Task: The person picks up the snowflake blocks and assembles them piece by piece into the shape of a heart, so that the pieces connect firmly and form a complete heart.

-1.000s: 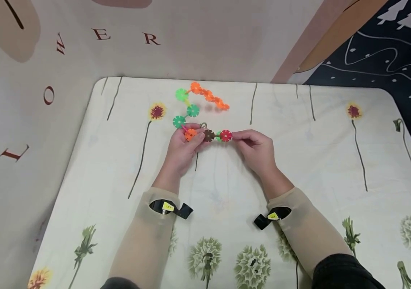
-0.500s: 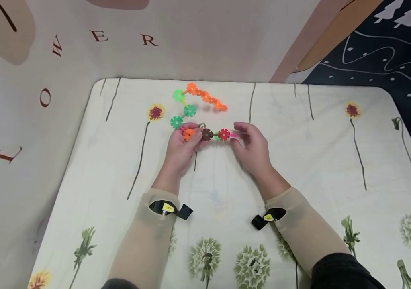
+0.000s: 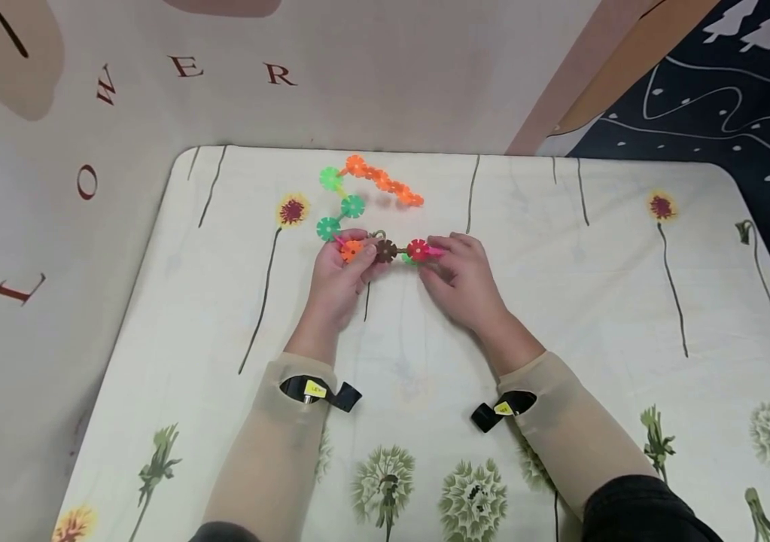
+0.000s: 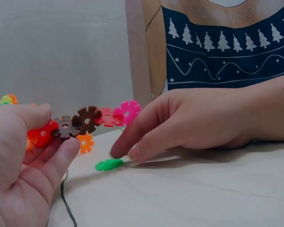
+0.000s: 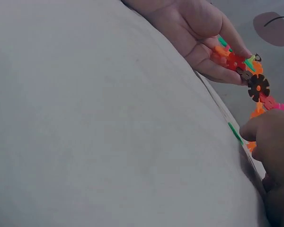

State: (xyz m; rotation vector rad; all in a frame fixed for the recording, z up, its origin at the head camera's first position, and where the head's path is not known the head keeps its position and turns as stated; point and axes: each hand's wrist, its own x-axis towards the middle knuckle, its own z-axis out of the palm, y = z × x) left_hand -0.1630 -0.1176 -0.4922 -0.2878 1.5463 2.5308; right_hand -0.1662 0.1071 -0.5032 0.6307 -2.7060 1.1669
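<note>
My left hand (image 3: 340, 275) pinches a chain of slotted plastic snowflake discs between thumb and fingers. In the left wrist view, a red disc (image 4: 43, 134) is at the grip, and a dark brown disc (image 4: 88, 119) and a pink disc (image 4: 128, 113) stick out to the right. Near the pink end, my right hand (image 3: 462, 282) reaches down with loosely bent fingers. A loose green disc (image 4: 109, 164) lies on the table, right by its fingertips. From the head view, the red disc (image 3: 417, 250) partly covers that green disc.
Beyond my left hand, the chain runs on through green discs (image 3: 352, 206) to a row of orange discs (image 3: 385, 181) near the table's far edge. The table has a white flower-printed cloth (image 3: 561, 301). A pale wall (image 3: 391, 90) stands behind it.
My right hand has let go of the pink disc at the chain's end and moved slightly left and down, towards the green disc. My left hand keeps its grip on the chain.
</note>
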